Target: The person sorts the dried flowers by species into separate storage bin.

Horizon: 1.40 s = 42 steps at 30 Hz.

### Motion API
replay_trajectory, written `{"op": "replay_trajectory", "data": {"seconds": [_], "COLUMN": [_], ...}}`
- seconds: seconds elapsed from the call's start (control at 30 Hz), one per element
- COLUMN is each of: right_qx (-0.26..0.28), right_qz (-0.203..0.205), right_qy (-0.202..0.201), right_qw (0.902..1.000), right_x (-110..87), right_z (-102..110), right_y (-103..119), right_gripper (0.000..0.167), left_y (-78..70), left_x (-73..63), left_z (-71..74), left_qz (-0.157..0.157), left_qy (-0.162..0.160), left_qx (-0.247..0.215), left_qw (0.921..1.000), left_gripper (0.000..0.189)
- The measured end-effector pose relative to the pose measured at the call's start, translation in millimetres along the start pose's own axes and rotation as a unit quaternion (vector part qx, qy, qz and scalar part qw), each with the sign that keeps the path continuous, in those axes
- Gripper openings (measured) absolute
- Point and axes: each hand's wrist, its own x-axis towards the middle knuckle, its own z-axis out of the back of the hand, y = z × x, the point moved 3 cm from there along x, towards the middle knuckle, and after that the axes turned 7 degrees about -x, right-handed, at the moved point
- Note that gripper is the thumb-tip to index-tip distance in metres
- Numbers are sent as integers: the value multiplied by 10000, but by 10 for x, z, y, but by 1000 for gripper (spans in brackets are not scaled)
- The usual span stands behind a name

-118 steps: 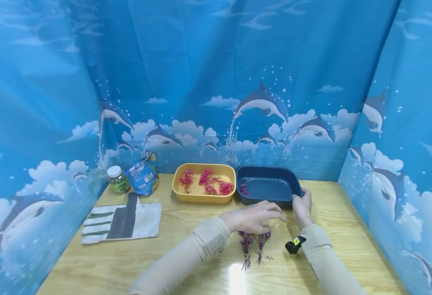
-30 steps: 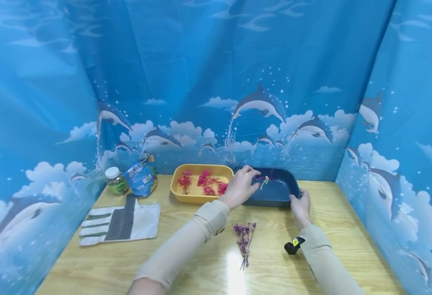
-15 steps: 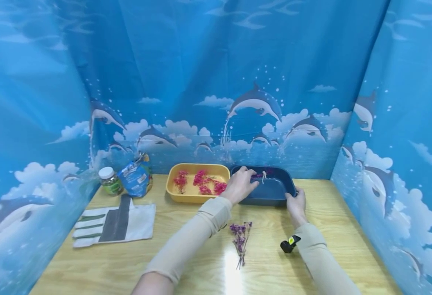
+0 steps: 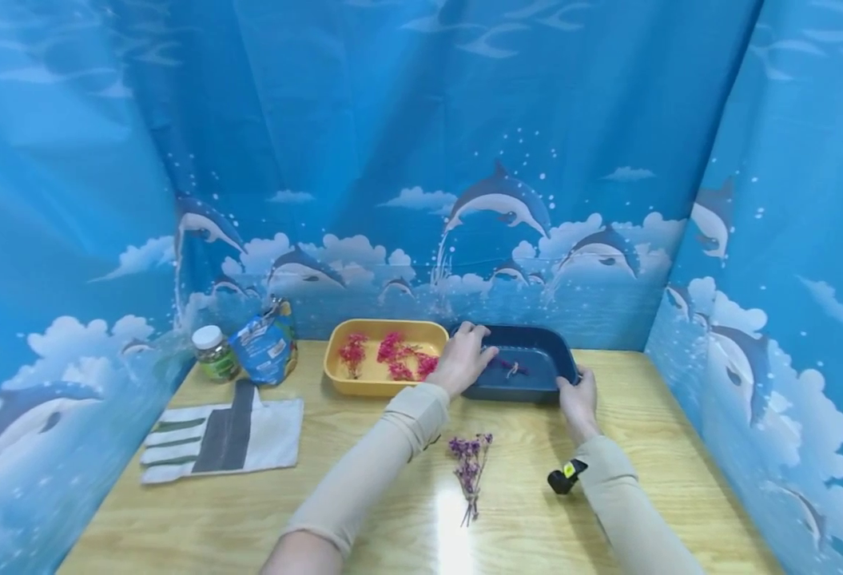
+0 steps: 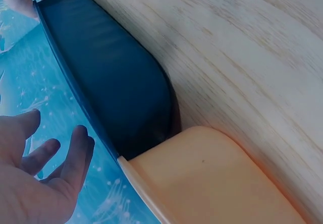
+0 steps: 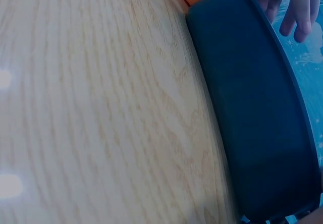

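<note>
My left hand (image 4: pixel 462 358) hovers over the left end of the dark blue tray (image 4: pixel 507 394), beside the yellow tray's rim. Its fingers (image 5: pixel 75 156) are spread in the left wrist view, with nothing between them. Inside the blue tray lies a bunch of dried purple flowers (image 4: pixel 513 368), tied with pale string, just right of this hand. My right hand (image 4: pixel 579 399) grips the blue tray's right end, partly hidden by the rim. A second purple bunch (image 4: pixel 470 475) lies on the table in front, stems toward me.
The yellow tray (image 4: pixel 363 389) adjoins the blue one and holds several pink flower bunches (image 4: pixel 395 351). Further left stand a white-lidded jar (image 4: pixel 214 351) and a blue pouch (image 4: pixel 266 347). A grey-and-white glove (image 4: pixel 227 439) lies at front left. A dolphin-print curtain (image 4: pixel 407 200) encloses the table (image 4: pixel 363 455).
One of two purple bunches left the table and was put in the blue tray by my left hand. That bunch has dropped lower; the hand has let go and drawn slightly left.
</note>
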Motion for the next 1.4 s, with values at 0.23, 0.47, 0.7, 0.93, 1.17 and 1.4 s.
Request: {"op": "replay_trajectory", "data": {"seconds": [0.23,0.47,0.7,0.93,1.17,1.4], "right_qx": [48,118,136,125,79,82], "right_qz": [-9,68,65,23,-13,6], "right_qy": [8,-59,-77,-46,65,50], "right_qw": [10000,9999,9999,9999,9999,10000], "right_x": [-20,8,6,13,5,1], "right_z": [14,40,65,49,37,3], "right_y": [-7,-29,-10,-22,-28,-3], "right_gripper": [59,59,59,59,61,61], "left_y": [19,-25,-114,-104,-39,56], "left_x": [-74,-193,-395,-609,-827,-1022], "left_z": [96,164,165,165,135,62], "left_qz": [-243,-925,-2142,-2692,-2829,-2887], "left_qy": [-21,180,840,1411,2101,2792], "left_qx": [12,130,581,661,568,858], "left_qw": [9997,9955,9714,9504,9341,9118], "left_gripper": [42,46,52,55,57,66]}}
